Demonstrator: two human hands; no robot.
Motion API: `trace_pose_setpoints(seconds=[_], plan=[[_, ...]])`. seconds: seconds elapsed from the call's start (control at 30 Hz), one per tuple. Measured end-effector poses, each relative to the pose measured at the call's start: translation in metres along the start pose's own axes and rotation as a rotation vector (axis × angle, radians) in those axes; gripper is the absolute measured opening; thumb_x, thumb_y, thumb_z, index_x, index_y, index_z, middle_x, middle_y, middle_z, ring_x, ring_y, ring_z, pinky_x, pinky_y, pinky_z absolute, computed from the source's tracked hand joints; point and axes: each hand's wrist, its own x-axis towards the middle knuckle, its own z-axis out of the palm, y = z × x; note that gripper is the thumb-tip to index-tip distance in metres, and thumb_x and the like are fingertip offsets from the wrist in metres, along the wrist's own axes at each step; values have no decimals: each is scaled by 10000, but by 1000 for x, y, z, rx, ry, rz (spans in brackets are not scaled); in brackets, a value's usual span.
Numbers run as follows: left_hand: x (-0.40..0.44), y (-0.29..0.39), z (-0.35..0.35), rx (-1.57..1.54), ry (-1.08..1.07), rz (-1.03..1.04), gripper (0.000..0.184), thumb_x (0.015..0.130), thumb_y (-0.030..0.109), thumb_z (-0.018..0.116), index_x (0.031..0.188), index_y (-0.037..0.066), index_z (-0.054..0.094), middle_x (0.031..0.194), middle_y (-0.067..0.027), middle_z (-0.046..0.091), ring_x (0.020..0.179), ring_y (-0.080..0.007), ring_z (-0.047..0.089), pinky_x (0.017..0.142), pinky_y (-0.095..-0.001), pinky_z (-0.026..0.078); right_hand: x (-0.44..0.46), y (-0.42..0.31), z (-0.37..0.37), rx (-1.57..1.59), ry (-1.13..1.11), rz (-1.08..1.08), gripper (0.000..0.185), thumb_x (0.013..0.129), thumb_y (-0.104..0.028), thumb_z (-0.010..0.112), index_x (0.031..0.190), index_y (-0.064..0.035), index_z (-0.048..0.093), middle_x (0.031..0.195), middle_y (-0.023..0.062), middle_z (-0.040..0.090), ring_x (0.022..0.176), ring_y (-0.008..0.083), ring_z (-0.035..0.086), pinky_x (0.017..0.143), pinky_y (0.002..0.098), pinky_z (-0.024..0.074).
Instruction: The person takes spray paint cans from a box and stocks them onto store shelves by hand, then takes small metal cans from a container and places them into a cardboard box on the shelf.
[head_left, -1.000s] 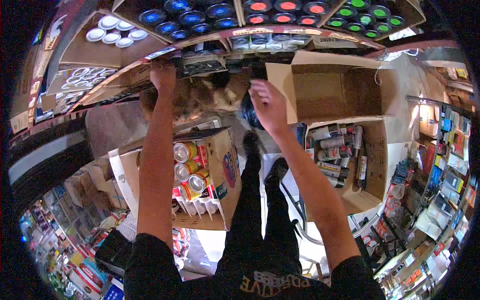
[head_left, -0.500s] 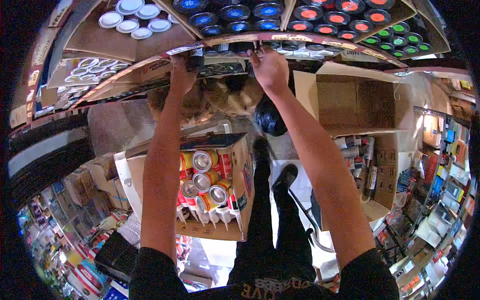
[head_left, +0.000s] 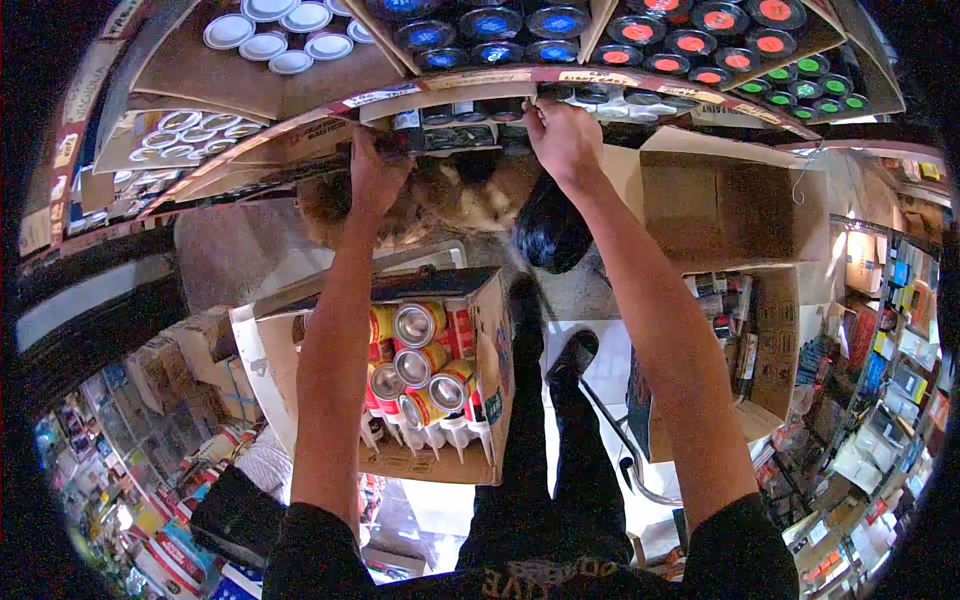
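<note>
Both my hands reach forward to a low shelf below the rows of spray cans with coloured lids. My left hand (head_left: 380,172) is at a dark item near the shelf's left part; its fingertips are blurred, so its grip cannot be made out. With thumb and fingers pinched, my right hand (head_left: 566,140) touches the upper edge of a cardboard box (head_left: 470,100) on that shelf. Dark cans (head_left: 470,136) show in the box between my hands. Above are cans with blue lids (head_left: 492,22) and orange lids (head_left: 690,42).
An open carton of yellow and red cans (head_left: 420,366) stands at lower left. Another open carton (head_left: 775,340) with spray cans is at right, below an open cardboard box (head_left: 735,210). White-lidded cans (head_left: 264,46) sit upper left. A black rounded object (head_left: 552,232) is beneath my right wrist.
My right hand has moved up from in front of the shelf to the cardboard edge. My left hand has shifted slightly right and down. The whole view has also shifted.
</note>
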Motion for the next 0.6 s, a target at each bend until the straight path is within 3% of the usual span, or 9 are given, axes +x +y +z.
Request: trace_pose_setpoints(seconds=[0.23, 0.33, 0.4, 0.43, 0.5, 0.53, 0.6], plan=[[4, -24, 15, -96, -24, 17, 894, 748, 208, 810, 1419, -6, 259, 1381, -256, 476, 1275, -363, 491, 1027, -427, 415, 0, -2, 1, -9, -57, 16, 210, 886, -256, 630, 853, -52, 669, 727, 191, 673, 688, 395, 670, 636, 489, 547], [10, -30, 8, -42, -153, 64, 840, 754, 237, 808, 1405, 4, 331, 1336, -244, 537, 1234, -379, 533, 1013, -434, 431, 1, -5, 3, 2, -51, 20, 197, 874, -235, 641, 830, -45, 672, 726, 198, 670, 693, 397, 671, 644, 489, 548], [13, -33, 8, 25, -215, -71, 663, 841, 354, 742, 1373, 46, 492, 1280, -190, 606, 1206, -351, 565, 1028, -428, 434, 1, -2, 5, 12, -59, 37, 194, 869, -227, 647, 816, -42, 674, 725, 201, 669, 694, 397, 671, 646, 490, 548], [14, -36, 10, 24, -215, -72, 663, 841, 354, 742, 1373, 46, 492, 1280, -190, 606, 1206, -351, 565, 1028, -428, 434, 3, 1, 8, 29, -67, 8, 197, 868, -225, 649, 809, -39, 676, 723, 207, 666, 694, 399, 669, 649, 493, 547], [16, -38, 14, 89, -140, 18, 534, 850, 367, 728, 1267, 70, 573, 1129, -181, 675, 1055, -369, 638, 913, -456, 493, 4, 4, 10, 48, -76, -24, 199, 867, -223, 651, 802, -36, 678, 721, 212, 663, 693, 402, 667, 651, 496, 546], [15, -37, 16, 87, -140, 17, 534, 850, 367, 728, 1267, 70, 573, 1129, -181, 675, 1055, -369, 638, 913, -456, 493, 3, 4, 10, 43, -106, -12, 196, 867, -219, 651, 807, -34, 679, 720, 214, 662, 694, 403, 666, 653, 496, 546], [15, -29, 24, 159, -17, -41, 515, 782, 431, 761, 1102, 46, 642, 1068, -222, 669, 996, -428, 632, 868, -511, 504, 3, 5, 8, 33, -135, 0, 193, 866, -214, 652, 811, -32, 681, 719, 216, 660, 695, 405, 664, 656, 497, 547]])
